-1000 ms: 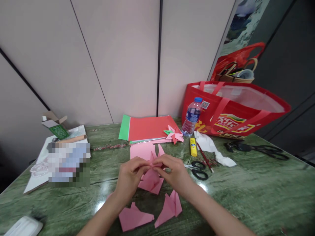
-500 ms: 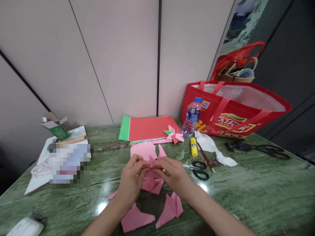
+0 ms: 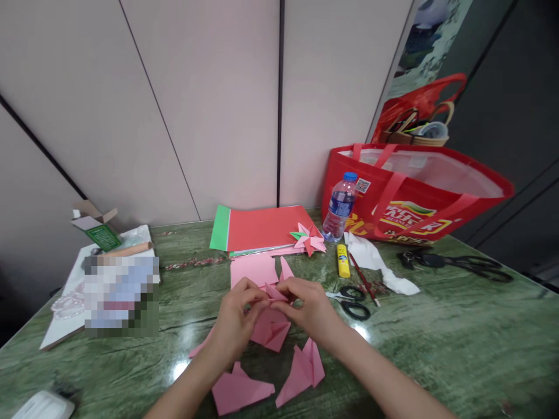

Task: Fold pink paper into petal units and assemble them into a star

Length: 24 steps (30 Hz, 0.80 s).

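My left hand [image 3: 238,317] and my right hand [image 3: 305,308] pinch a folded pink paper piece [image 3: 273,294] between their fingertips, just above the green marble table [image 3: 437,343]. Under the hands lies another folded pink piece [image 3: 271,330]. Two more folded pink pieces rest nearer me, one on the left [image 3: 240,391] and one on the right [image 3: 303,365]. A flat pink sheet [image 3: 253,269] lies just beyond my hands.
A stack of red and green paper [image 3: 262,228] with a finished pink paper flower [image 3: 310,237] sits at the back. A water bottle [image 3: 339,206], glue stick [image 3: 342,260], black scissors [image 3: 356,301], crumpled white paper [image 3: 375,262] and red bag [image 3: 414,195] are to the right. A board [image 3: 65,317] lies left.
Both hands have shifted slightly while working the pink piece between the fingertips; its fold looks flatter now. Nothing else on the table has moved.
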Available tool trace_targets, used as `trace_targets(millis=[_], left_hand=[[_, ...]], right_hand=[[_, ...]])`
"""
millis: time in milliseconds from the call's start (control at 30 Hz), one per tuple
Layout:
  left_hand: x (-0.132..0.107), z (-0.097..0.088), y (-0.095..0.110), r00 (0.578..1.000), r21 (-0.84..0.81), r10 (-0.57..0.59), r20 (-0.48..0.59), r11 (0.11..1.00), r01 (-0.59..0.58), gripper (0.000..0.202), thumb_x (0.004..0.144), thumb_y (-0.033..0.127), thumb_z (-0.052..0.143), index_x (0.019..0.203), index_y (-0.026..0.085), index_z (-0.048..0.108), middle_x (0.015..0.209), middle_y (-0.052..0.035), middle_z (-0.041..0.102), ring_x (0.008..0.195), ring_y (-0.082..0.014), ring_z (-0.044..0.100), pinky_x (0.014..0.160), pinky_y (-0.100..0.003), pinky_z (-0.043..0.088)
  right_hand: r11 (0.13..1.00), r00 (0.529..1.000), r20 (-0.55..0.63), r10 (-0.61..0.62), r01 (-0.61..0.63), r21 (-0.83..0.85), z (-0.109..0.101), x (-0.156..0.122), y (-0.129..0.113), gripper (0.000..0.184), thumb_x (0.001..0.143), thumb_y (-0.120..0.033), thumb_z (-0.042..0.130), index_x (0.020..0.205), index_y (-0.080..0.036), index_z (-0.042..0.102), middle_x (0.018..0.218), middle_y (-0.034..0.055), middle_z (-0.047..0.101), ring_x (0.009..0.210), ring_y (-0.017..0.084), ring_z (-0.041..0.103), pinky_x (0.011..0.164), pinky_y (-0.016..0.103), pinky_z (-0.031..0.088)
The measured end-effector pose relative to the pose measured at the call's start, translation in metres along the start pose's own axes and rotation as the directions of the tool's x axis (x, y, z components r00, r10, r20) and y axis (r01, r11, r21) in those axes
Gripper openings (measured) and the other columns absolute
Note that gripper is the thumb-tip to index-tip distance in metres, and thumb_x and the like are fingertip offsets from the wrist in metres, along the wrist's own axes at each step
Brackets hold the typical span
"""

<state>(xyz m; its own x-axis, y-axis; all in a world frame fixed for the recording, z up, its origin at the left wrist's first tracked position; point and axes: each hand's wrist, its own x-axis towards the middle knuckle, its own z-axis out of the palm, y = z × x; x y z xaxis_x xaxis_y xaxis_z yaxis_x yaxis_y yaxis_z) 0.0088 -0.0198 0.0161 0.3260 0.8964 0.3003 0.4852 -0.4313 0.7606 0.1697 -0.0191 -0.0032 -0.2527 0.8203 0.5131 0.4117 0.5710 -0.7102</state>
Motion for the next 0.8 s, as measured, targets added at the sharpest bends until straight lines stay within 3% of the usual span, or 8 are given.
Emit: trace_targets(millis=[133, 233, 300, 467, 633, 800], left_hand=[[0.0017, -0.0007, 0.0027, 0.983, -0.121, -0.182, -0.022, 0.977, 0.178, 0.010, 0.068, 0.021, 0.061, 0.061, 0.015, 0.064, 0.062, -0.0011, 0.056, 0.057, -0.0128, 0.051, 0.052, -0.022, 0.040], [0.0029, -0.0014, 0.0052, 0.927, -0.289, -0.373, -0.028, 0.891, 0.349, 0.008, 0.061, 0.021, 0.065, 0.061, 0.014, 0.061, 0.055, 0.0014, 0.056, 0.044, -0.0095, 0.046, 0.041, -0.020, 0.037], [0.0037, -0.0023, 0.0062, 0.901, -0.370, -0.434, -0.007, 0.838, 0.401, 0.009, 0.059, 0.019, 0.066, 0.061, 0.013, 0.060, 0.048, 0.0033, 0.055, 0.038, -0.0081, 0.045, 0.037, -0.019, 0.036], [0.0053, -0.0052, 0.0066, 0.905, -0.449, -0.425, -0.004, 0.810, 0.378, 0.007, 0.056, 0.014, 0.066, 0.060, 0.012, 0.062, 0.042, 0.0034, 0.056, 0.036, -0.0086, 0.048, 0.038, -0.018, 0.039], [0.0049, -0.0043, 0.0066, 0.897, -0.441, -0.442, 0.018, 0.801, 0.404, 0.011, 0.054, 0.016, 0.069, 0.060, 0.011, 0.061, 0.041, 0.0035, 0.055, 0.034, -0.0085, 0.048, 0.036, -0.018, 0.038], [0.0041, -0.0039, 0.0069, 0.900, -0.438, -0.435, 0.010, 0.807, 0.395, 0.019, 0.055, 0.021, 0.070, 0.065, 0.013, 0.058, 0.054, 0.0033, 0.057, 0.037, -0.0073, 0.047, 0.034, -0.018, 0.039]], right_hand=[[0.999, 0.998, 0.021, 0.051, -0.051, 0.001, -0.0003, 0.0010, -0.0016, 0.015, 0.071, -0.020, 0.064, 0.062, -0.016, 0.053, 0.055, -0.0038, 0.048, 0.051, 0.009, 0.041, 0.048, 0.019, 0.031], [0.994, 0.992, 0.065, 0.105, -0.104, -0.017, -0.0018, 0.0018, -0.0027, 0.027, 0.075, -0.025, 0.059, 0.052, -0.016, 0.047, 0.049, -0.0057, 0.039, 0.047, 0.008, 0.035, 0.046, 0.020, 0.025], [0.985, 0.979, 0.119, 0.167, -0.171, 0.028, -0.0038, 0.0027, -0.0038, 0.033, 0.080, -0.028, 0.051, 0.050, -0.016, 0.042, 0.047, -0.0060, 0.034, 0.046, 0.008, 0.037, 0.045, 0.020, 0.025], [0.893, 0.918, 0.250, 0.308, -0.370, 0.258, -0.0089, 0.0048, -0.0070, 0.032, 0.082, -0.031, 0.044, 0.053, -0.018, 0.037, 0.052, -0.0055, 0.031, 0.049, 0.011, 0.053, 0.044, 0.017, 0.030], [0.923, 0.931, 0.232, 0.284, -0.330, 0.196, -0.0099, 0.0041, -0.0083, 0.031, 0.081, -0.028, 0.045, 0.052, -0.017, 0.039, 0.048, -0.0056, 0.034, 0.047, 0.010, 0.051, 0.044, 0.018, 0.029], [0.934, 0.945, 0.183, 0.270, -0.303, 0.187, -0.0083, 0.0029, -0.0091, 0.028, 0.078, -0.028, 0.050, 0.054, -0.015, 0.047, 0.049, -0.0054, 0.036, 0.048, 0.008, 0.042, 0.046, 0.019, 0.027]])
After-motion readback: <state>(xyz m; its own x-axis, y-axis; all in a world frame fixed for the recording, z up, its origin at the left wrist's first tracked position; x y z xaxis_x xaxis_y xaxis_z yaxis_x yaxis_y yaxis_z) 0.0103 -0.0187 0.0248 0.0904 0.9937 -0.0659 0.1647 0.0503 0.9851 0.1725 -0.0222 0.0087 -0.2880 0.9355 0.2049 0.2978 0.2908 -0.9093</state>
